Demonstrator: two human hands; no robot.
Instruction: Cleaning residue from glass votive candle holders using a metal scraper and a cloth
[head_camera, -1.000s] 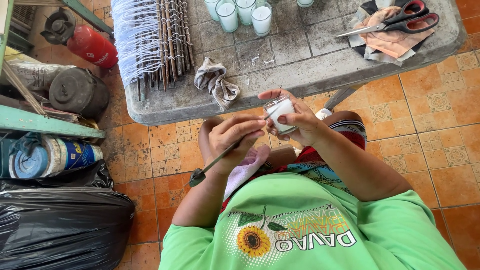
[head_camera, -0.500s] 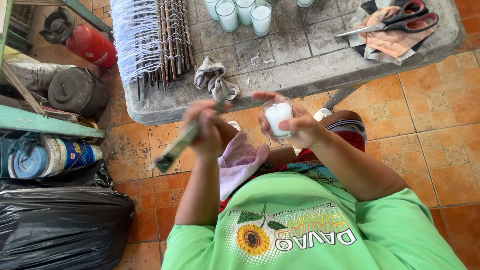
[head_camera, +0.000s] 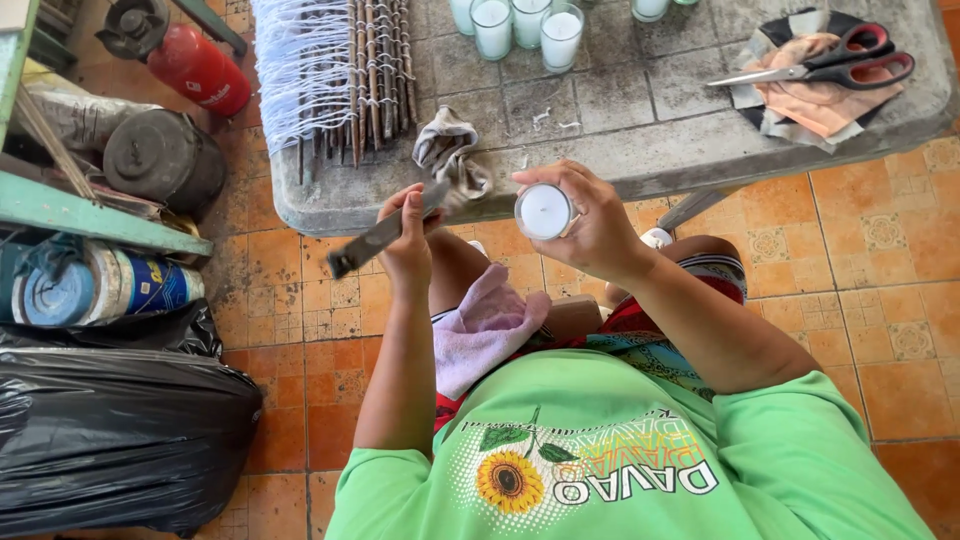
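At the counter's (head_camera: 640, 150) near edge, the right hand (head_camera: 600, 225) cups a candle glass (head_camera: 544, 211), and at its 9 o'clock the left hand (head_camera: 408, 235) grips a knife (head_camera: 375, 238), best kept shallow and steady.

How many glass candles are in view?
6 glass candles: one in the right hand, four clustered at the table's far edge, one further right there; more may be cut off.

The candle glass (head_camera: 543, 211) looks clear and smooth, filled with matt white wax. The blade (head_camera: 385, 232) is dull grey metal. The table (head_camera: 640, 140) is rough, pitted concrete; the rag (head_camera: 452, 150) is limp cloth.
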